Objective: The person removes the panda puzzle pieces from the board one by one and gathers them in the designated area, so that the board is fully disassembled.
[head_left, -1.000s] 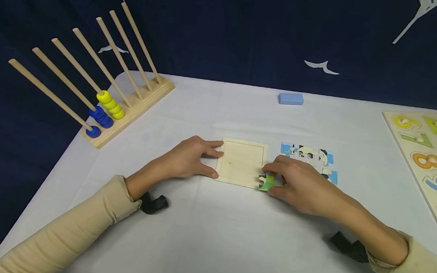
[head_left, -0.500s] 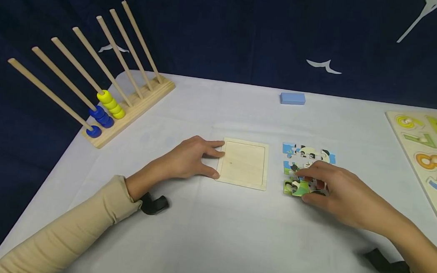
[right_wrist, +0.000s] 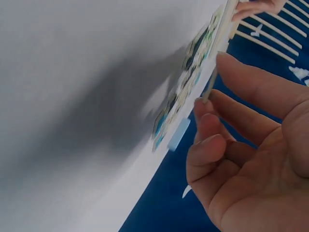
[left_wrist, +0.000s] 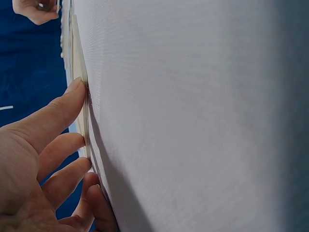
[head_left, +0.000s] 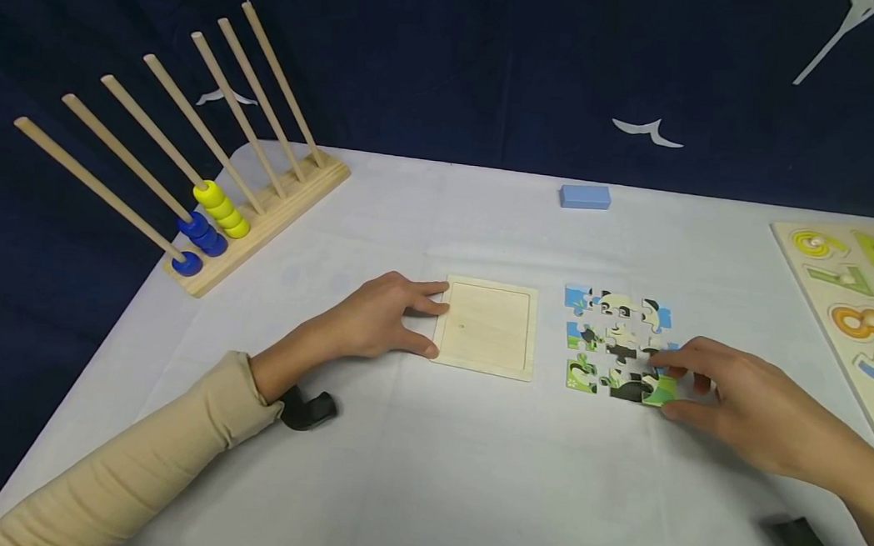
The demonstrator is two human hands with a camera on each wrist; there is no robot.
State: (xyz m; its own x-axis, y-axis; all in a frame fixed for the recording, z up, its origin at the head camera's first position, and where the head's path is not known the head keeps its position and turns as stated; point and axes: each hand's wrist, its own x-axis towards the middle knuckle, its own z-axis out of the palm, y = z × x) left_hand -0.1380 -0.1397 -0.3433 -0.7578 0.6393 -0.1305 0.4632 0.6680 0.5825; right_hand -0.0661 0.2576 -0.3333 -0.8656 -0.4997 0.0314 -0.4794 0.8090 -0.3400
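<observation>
My left hand (head_left: 378, 315) rests at the left side of a square wooden puzzle tray (head_left: 488, 330), thumb and fingertips against its edge. In the left wrist view the tray (left_wrist: 77, 55) appears as a thin pale strip by the fingers. My right hand (head_left: 752, 405) pinches a green-cornered puzzle piece (head_left: 658, 393) between thumb and finger, at the lower right of the panda pieces. Edge-on, that puzzle piece (right_wrist: 211, 86) shows thin in the right wrist view. Several panda puzzle pieces (head_left: 617, 304) lie in loose rows right of the tray, small gaps between them.
A wooden bead stand (head_left: 260, 225) with upright rods and blue and yellow beads stands at the back left. Toward the back edge lies a blue block (head_left: 585, 198). A number-and-shape board (head_left: 830, 289) is at the far right. White cloth (head_left: 432, 473) covers the table.
My right hand has carried the green puzzle piece rightward, from the tray's lower right corner to the lower right end of the panda pieces. My left hand has stayed at the tray.
</observation>
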